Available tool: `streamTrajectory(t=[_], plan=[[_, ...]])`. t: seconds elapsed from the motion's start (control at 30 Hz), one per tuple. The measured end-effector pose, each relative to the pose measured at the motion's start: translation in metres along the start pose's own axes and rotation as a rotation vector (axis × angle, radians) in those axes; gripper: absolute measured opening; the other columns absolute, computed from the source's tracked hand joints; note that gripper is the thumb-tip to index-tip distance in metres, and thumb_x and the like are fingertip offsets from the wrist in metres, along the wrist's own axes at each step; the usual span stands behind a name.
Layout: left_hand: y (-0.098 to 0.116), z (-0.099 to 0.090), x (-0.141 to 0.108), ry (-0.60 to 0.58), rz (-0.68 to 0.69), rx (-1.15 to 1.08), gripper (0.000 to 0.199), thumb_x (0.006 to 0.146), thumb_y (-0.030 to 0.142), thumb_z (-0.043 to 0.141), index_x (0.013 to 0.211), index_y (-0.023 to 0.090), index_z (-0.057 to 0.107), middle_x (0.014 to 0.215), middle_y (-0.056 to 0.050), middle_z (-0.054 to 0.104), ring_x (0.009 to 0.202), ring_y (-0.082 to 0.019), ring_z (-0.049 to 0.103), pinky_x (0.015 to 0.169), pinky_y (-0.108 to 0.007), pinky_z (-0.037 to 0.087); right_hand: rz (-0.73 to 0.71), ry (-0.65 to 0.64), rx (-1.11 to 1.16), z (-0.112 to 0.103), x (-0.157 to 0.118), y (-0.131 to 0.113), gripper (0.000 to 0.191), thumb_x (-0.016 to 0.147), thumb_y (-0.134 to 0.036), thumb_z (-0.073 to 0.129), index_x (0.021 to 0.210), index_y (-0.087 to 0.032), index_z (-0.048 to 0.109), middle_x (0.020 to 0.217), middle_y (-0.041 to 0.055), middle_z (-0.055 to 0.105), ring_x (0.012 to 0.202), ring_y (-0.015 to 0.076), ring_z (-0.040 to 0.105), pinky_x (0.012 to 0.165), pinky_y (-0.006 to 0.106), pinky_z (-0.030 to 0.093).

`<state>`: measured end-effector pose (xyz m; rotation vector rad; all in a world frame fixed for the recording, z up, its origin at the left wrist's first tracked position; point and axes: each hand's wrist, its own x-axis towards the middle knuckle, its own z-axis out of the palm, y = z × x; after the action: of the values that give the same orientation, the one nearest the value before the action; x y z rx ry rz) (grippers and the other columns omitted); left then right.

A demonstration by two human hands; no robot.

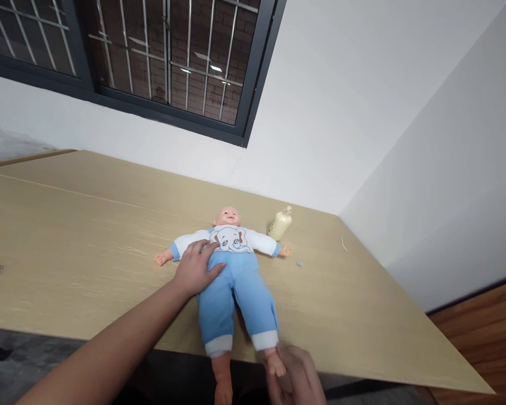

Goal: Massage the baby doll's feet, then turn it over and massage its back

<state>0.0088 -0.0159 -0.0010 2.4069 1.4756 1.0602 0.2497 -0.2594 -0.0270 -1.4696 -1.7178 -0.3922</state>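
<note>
A baby doll (pixel 242 281) lies on its back on the wooden table, head toward the wall and feet over the front edge. It wears blue trousers and a white top with an elephant face. My left hand (pixel 198 267) rests with fingers spread on the doll's waist and side. My right hand (pixel 297 374) is at the doll's foot on the right, its fingers curled around the foot and trouser cuff; part of this hand is cut off by the frame's bottom edge. The doll's other foot hangs past the table edge.
A cream pump bottle (pixel 280 223) stands beyond the doll's outstretched arm. Close to that arm's hand lies a small blue scrap (pixel 299 263), and farther right a thin pale strip (pixel 344 243). Behind the table (pixel 88 242) are a white wall and a barred window (pixel 168 56).
</note>
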Motion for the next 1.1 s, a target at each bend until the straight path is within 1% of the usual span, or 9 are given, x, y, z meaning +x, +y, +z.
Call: streamTrajectory(t=[0.13, 0.23, 0.4, 0.57, 0.67, 0.8, 0.93, 1.0, 1.1], plan=[[0.001, 0.000, 0.000, -0.005, -0.002, 0.005, 0.058, 0.090, 0.055, 0.057, 0.136, 0.021, 0.058, 0.135, -0.015, 0.056, 0.129, -0.036, 0.049, 0.110, -0.053, 0.041, -0.048, -0.018, 0.014, -0.007, 0.014, 0.005, 0.025, 0.098, -0.030, 0.058, 0.120, -0.019, 0.065, 0.099, 0.0116, 0.065, 0.087, 0.0216, 0.068, 0.071, 0.031, 0.061], [0.001, -0.001, 0.001, -0.004, 0.003, 0.014, 0.057, 0.090, 0.055, 0.057, 0.136, 0.021, 0.058, 0.134, -0.015, 0.056, 0.127, -0.035, 0.049, 0.110, -0.053, 0.040, -0.161, -0.014, 0.043, -0.014, 0.032, 0.007, 0.030, 0.097, -0.025, 0.058, 0.125, -0.017, 0.063, 0.099, 0.0117, 0.064, 0.087, 0.0204, 0.066, 0.070, 0.030, 0.060], [0.001, 0.000, 0.001, -0.005, 0.016, 0.027, 0.057, 0.090, 0.055, 0.056, 0.135, 0.020, 0.059, 0.133, -0.015, 0.057, 0.126, -0.035, 0.050, 0.110, -0.053, 0.040, -0.277, -0.005, 0.095, -0.024, 0.070, -0.005, 0.034, 0.096, -0.015, 0.058, 0.129, -0.016, 0.061, 0.099, 0.0107, 0.066, 0.090, 0.0208, 0.065, 0.076, 0.034, 0.058], [0.001, -0.001, 0.001, -0.021, 0.010, 0.027, 0.057, 0.091, 0.054, 0.056, 0.137, 0.021, 0.057, 0.134, -0.015, 0.056, 0.126, -0.035, 0.049, 0.110, -0.052, 0.040, -0.344, -0.016, 0.175, -0.027, 0.092, -0.014, 0.045, 0.095, -0.008, 0.059, 0.138, -0.020, 0.056, 0.112, 0.0101, 0.069, 0.097, 0.0205, 0.065, 0.084, 0.038, 0.058], [0.001, -0.002, 0.001, -0.034, 0.010, 0.020, 0.058, 0.090, 0.055, 0.057, 0.137, 0.021, 0.056, 0.134, -0.014, 0.057, 0.126, -0.035, 0.049, 0.109, -0.052, 0.040, -0.412, -0.075, 0.197, -0.026, 0.100, -0.013, 0.052, 0.095, -0.006, 0.056, 0.144, -0.021, 0.051, 0.118, 0.0102, 0.069, 0.100, 0.0207, 0.065, 0.086, 0.037, 0.059], [0.002, -0.003, 0.001, -0.035, 0.005, 0.000, 0.056, 0.090, 0.054, 0.057, 0.137, 0.022, 0.056, 0.134, -0.014, 0.057, 0.127, -0.035, 0.049, 0.110, -0.052, 0.039, -0.524, -0.199, 0.221, -0.025, 0.112, -0.011, 0.053, 0.096, -0.004, 0.050, 0.146, -0.019, 0.050, 0.123, 0.0099, 0.068, 0.109, 0.0212, 0.064, 0.091, 0.037, 0.059], [0.002, -0.003, 0.001, -0.022, 0.006, -0.021, 0.056, 0.089, 0.054, 0.058, 0.136, 0.024, 0.057, 0.134, -0.013, 0.058, 0.126, -0.034, 0.050, 0.109, -0.053, 0.040, -0.528, -0.268, 0.233, -0.026, 0.122, -0.015, 0.052, 0.095, -0.006, 0.053, 0.145, -0.021, 0.050, 0.120, 0.0088, 0.069, 0.108, 0.0208, 0.065, 0.092, 0.037, 0.059], [0.002, -0.003, 0.002, -0.015, 0.009, -0.025, 0.056, 0.089, 0.054, 0.059, 0.136, 0.024, 0.057, 0.133, -0.012, 0.058, 0.125, -0.034, 0.051, 0.109, -0.052, 0.040, -0.491, -0.253, 0.257, -0.025, 0.123, -0.019, 0.049, 0.094, -0.007, 0.055, 0.141, -0.021, 0.053, 0.115, 0.0091, 0.069, 0.103, 0.0205, 0.066, 0.089, 0.037, 0.059], [0.001, -0.002, 0.002, -0.012, 0.002, -0.027, 0.055, 0.089, 0.053, 0.059, 0.135, 0.023, 0.058, 0.131, -0.012, 0.059, 0.124, -0.034, 0.051, 0.109, -0.051, 0.041, -0.401, -0.178, 0.278, -0.023, 0.121, -0.025, 0.038, 0.092, -0.010, 0.060, 0.129, -0.021, 0.060, 0.106, 0.0086, 0.068, 0.094, 0.0196, 0.065, 0.080, 0.034, 0.059]])
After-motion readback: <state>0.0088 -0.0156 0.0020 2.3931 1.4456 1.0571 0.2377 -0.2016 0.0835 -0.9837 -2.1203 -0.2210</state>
